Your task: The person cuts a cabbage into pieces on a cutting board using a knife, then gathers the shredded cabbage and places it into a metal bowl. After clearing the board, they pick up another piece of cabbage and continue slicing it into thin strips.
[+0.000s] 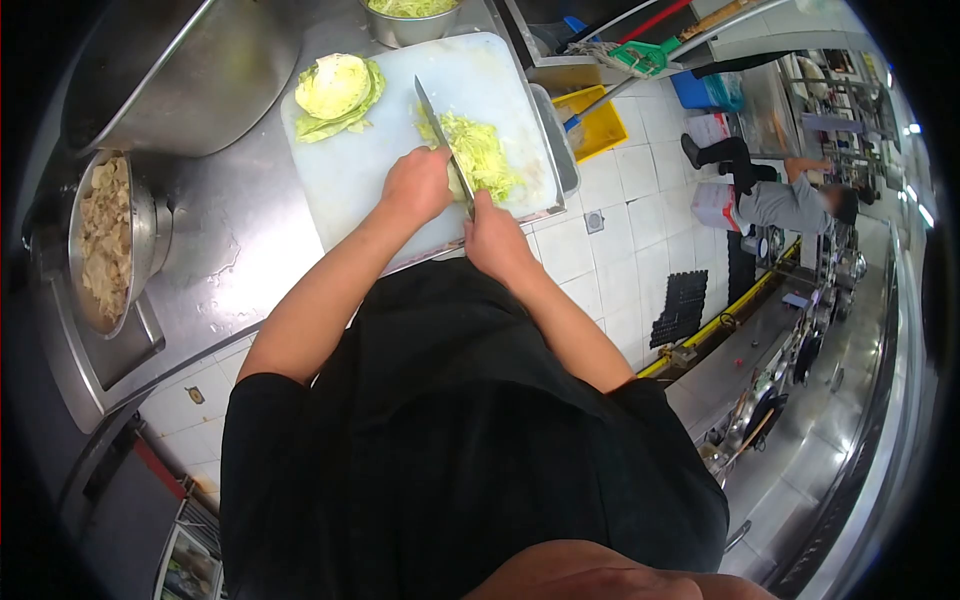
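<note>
White cutting board (350, 170): lies on the metal counter (235, 195) in front of the person, with the greens and the knife on it.
Knife (434, 120): blade slants across the board, tip pointing away from the body, handle end at the near edge.
Right hand (498, 240): fingers closed around the knife's handle.
Left hand (418, 187): fingers bent, just beside the blade on its left; whether they grip anything beneath, I cannot tell.
Shredded greens (480, 155): a loose pale green heap on the board, mostly right of the blade.
Cut head (335, 88): pale green, flat cut face up, resting on looser leaves at the board's far left corner.
Steel bowl (415, 32): beyond the board's far edge, holding more green shreds.
Big pot (205, 110): metal, left of the board.
Pan (146, 235): at far left, filled with pale brown pieces (105, 235).
Yellow tub (605, 125): right of the board, below counter level.
Other person (785, 207): in a grey top, well apart on the right.
</note>
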Demonstrator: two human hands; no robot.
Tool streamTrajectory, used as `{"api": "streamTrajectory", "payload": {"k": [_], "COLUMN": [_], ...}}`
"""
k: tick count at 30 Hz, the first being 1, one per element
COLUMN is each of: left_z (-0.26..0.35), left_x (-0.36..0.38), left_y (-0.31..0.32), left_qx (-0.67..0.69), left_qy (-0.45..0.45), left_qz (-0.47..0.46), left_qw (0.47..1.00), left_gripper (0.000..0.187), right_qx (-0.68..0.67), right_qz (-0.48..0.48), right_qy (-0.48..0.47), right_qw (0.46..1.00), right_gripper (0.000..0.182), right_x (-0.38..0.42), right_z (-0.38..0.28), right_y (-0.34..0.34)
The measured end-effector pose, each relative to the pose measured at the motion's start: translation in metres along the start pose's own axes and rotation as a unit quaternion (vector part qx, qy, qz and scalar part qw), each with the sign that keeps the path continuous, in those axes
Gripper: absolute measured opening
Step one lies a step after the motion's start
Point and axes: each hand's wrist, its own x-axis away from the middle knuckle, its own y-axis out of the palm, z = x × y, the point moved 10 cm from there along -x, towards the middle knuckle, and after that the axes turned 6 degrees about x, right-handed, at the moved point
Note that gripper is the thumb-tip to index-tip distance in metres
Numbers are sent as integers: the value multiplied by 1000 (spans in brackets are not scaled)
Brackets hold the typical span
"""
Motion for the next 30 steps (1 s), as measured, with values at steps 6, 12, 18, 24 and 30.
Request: {"api": "streamTrajectory", "payload": {"k": [6,12,18,24,30], "left_z": [-3,-3,-2,-3,-2], "left_x": [2,2,0,5,4], "left_y": [-2,-2,0,-5,-3], "left_qx": [18,31,15,56,54], "left_qy": [6,8,17,9,24], "left_qz": [9,23,16,53,70], "left_qw": [1000,999,1000,997,996], "left_gripper": [25,22,22,17,16], "right_qx": [-4,14,-7,1,5], "right_qz": [-1,-50,-4,-57,-13], "right_qy": [-12,26,-25,-1,-21], "right_qw": [1000,998,1000,998,1000], "right_gripper": [25,24,26,25,24], "right_x": [33,38,-10,37,-2], "right_z": [-22,-5,-6,-23,-13], "right_y": [-50,-15,-15,-50,-1]}}
